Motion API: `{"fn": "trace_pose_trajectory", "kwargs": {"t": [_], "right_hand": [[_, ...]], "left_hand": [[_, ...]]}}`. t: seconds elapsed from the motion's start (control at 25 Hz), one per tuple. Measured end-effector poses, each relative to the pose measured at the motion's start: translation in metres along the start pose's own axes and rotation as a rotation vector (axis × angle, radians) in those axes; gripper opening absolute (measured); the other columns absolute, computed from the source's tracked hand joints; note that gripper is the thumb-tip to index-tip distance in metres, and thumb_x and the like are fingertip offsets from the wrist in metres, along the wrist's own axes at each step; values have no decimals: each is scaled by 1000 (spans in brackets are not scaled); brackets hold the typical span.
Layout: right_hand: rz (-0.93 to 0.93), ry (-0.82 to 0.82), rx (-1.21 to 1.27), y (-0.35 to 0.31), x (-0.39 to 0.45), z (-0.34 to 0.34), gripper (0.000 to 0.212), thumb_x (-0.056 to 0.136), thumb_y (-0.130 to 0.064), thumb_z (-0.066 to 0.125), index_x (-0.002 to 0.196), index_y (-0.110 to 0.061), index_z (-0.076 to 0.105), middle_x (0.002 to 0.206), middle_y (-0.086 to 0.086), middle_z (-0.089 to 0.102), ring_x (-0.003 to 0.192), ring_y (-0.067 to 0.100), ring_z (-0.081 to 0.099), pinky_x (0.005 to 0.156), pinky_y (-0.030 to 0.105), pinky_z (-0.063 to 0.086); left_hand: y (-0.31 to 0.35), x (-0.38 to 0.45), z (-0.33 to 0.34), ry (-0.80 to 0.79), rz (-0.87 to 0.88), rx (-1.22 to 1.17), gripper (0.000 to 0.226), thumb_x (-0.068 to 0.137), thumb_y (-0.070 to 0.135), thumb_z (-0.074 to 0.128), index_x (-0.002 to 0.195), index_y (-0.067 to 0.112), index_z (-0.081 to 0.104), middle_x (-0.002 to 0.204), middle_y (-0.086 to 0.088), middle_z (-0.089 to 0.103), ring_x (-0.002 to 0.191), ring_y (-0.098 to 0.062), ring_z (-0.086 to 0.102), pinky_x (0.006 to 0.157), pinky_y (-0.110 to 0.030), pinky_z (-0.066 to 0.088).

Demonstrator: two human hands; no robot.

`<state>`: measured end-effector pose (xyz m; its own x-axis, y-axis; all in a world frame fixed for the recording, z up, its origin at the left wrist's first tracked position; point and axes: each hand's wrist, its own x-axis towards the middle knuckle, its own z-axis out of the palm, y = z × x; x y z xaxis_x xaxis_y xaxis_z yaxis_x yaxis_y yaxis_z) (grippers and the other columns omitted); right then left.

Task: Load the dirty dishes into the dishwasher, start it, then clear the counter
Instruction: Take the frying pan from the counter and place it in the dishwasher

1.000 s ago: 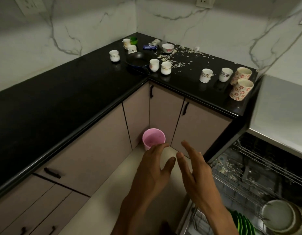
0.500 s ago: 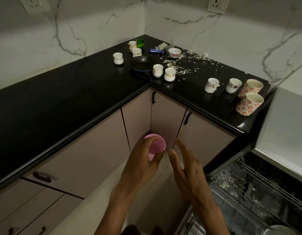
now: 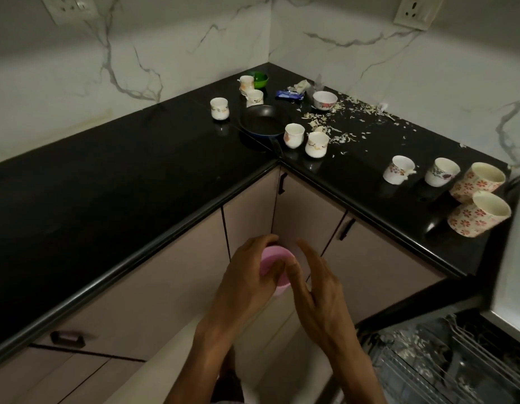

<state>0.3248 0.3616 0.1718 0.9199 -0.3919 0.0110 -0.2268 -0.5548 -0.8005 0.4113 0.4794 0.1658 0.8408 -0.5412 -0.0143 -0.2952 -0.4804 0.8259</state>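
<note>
My left hand (image 3: 247,282) grips a pink plastic cup (image 3: 274,256) low in front of the corner cabinets, fingers curled round its side. Close beside the cup on the right is my right hand (image 3: 318,287), fingers straight and holding nothing. On the black counter (image 3: 107,185) stand several small white cups, a dark frying pan (image 3: 263,123), a white bowl (image 3: 325,100), a green bowl (image 3: 260,78) and two floral mugs (image 3: 478,181) lying tilted. The open dishwasher's rack (image 3: 457,363) shows at the lower right.
Food scraps (image 3: 349,123) are strewn over the counter's back right, with some in the dishwasher. A blue wrapper (image 3: 290,95) lies near the white bowl. Cabinet doors with dark handles run below the counter. Marble walls with sockets close the corner.
My left hand has reached the pink cup and curled round it. My right hand has moved in beside it. The view has tilted up, away from the dishwasher.
</note>
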Motion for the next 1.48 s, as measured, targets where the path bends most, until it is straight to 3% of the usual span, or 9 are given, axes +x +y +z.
{"fn": "trace_pose_trajectory", "kwargs": {"t": [0.24,0.44,0.56,0.64,0.88,0.96,1.12,1.32,1.48], "right_hand": [[-24,45,33,-28,82,28,66,85,-80,21,137,-44,34,117,-20,43,92,-15,47,75,8,37],[-21,110,-8,-51,140,47,29,95,-67,26,124,-65,33,108,-27,57,99,-4,59,97,31,42],[-10,105,-62,-45,170,58,63,91,-74,21,143,-41,35,141,-6,51,123,17,54,107,39,41],[19,109,-67,-39,192,59,72,91,-75,22,146,-31,36,134,7,59,117,26,59,105,43,44],[-34,159,22,-32,258,46,32,101,-48,37,131,-40,45,121,-16,58,109,4,53,96,22,43],[-25,188,15,-15,290,40,40,99,-46,43,133,-26,52,127,-7,60,116,8,55,97,24,46],[17,252,11,15,350,29,25,95,-37,57,110,-18,59,79,-3,65,69,9,63,58,14,47],[298,21,82,53,420,33,25,93,-41,59,92,-17,54,73,-7,58,64,5,54,54,15,36],[431,-120,267,64,458,55,22,96,-30,58,88,-9,58,74,1,62,61,12,60,58,27,46]], "left_hand": [[-23,81,-42,-13,-13,-64,59,84,53,58,137,32,43,137,16,46,119,6,37,94,-12,33],[-35,133,-73,-7,-9,-27,45,91,48,57,133,35,44,111,29,34,98,22,39,73,-2,29],[-45,159,-86,-17,-3,-33,47,92,54,54,135,38,43,128,22,46,109,13,42,85,-12,37],[-51,175,-86,-29,-22,-34,45,92,51,55,134,39,43,138,14,47,119,2,46,90,-20,40],[-52,227,-79,-46,-61,-9,38,95,40,57,131,33,48,131,11,51,111,2,47,81,-12,36],[-48,249,-74,-41,-59,11,41,94,43,58,132,33,47,132,10,51,115,-2,50,86,-15,36],[-38,285,-68,-31,-74,39,44,94,39,57,135,30,45,137,9,48,125,-7,47,100,-28,43],[-34,316,-57,11,-131,22,45,94,38,57,138,33,44,140,12,47,118,7,37,93,-17,35],[-39,324,-60,30,-171,28,45,95,37,57,138,31,46,140,12,47,114,8,35,85,-9,30]]}}
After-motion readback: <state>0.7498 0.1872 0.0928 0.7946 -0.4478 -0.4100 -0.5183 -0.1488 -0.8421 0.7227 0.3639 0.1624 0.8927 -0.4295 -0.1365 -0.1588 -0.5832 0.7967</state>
